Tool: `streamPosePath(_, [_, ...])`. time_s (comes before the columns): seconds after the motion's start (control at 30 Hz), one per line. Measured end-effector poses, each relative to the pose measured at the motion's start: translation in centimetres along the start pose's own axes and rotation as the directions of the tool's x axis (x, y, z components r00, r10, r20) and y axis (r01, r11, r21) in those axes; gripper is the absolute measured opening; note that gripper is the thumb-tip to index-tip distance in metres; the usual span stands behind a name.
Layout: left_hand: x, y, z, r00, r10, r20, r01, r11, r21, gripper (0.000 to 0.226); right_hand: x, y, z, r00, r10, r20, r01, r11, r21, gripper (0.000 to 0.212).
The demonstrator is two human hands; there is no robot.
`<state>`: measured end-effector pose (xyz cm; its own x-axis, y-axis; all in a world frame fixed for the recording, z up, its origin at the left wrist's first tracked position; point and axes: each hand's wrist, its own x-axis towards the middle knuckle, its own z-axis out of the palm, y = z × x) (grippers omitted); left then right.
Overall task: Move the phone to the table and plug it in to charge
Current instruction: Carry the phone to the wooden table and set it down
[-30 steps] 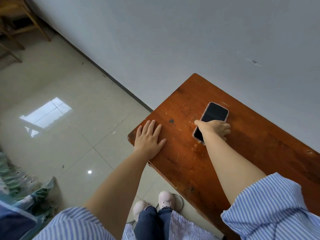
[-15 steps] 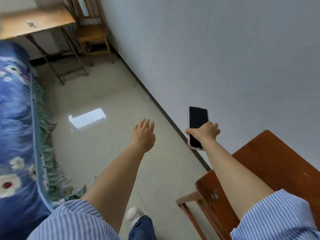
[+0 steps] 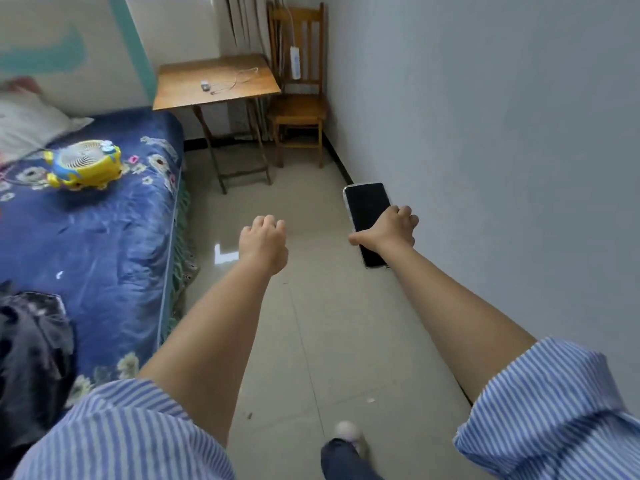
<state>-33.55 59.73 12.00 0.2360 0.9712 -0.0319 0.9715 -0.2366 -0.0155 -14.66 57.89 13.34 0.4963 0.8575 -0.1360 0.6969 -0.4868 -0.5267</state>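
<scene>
My right hand (image 3: 389, 230) grips a black-screened phone (image 3: 367, 209) in a pale case, held out in the air over the floor near the right wall. My left hand (image 3: 265, 242) hangs in front of me with its fingers curled and nothing in it. Far ahead stands a small wooden table (image 3: 180, 88) with a white charging cable (image 3: 235, 79) and a small plug lying on its top. A white power strip (image 3: 295, 62) hangs on the back of the wooden chair (image 3: 299, 109) beside the table.
A bed with a blue flowered cover (image 3: 104, 230) runs along the left, carrying a yellow fan (image 3: 85, 164), a pillow (image 3: 27, 123) and dark clothing (image 3: 31, 344). A tiled floor aisle (image 3: 311, 323) leads between bed and grey wall (image 3: 502, 168) toward the table.
The view has turned away from the red-brown bench toward the far table. My right hand lifted the phone off the bench and carries it forward. My left hand left the bench and curled shut.
</scene>
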Motion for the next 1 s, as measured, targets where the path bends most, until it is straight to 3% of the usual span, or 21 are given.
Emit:
streamPosePath(0.43, [29.2,-14.6,-5.0,0.976,-0.207,-0.065,0.209,0.978,0.021,0.031,26.2,-23.4,7.2,0.967,-0.248,0.065,0.25,0.967,-0.04,0.087])
streamPosePath(1.0, [64.4,-36.6,-6.6,0.955,-0.288,-0.076,0.287,0.958,-0.029,0.027,54.8,-51.9,19.5,0.943,-0.305,0.13,0.32,0.941,-0.113,0.085])
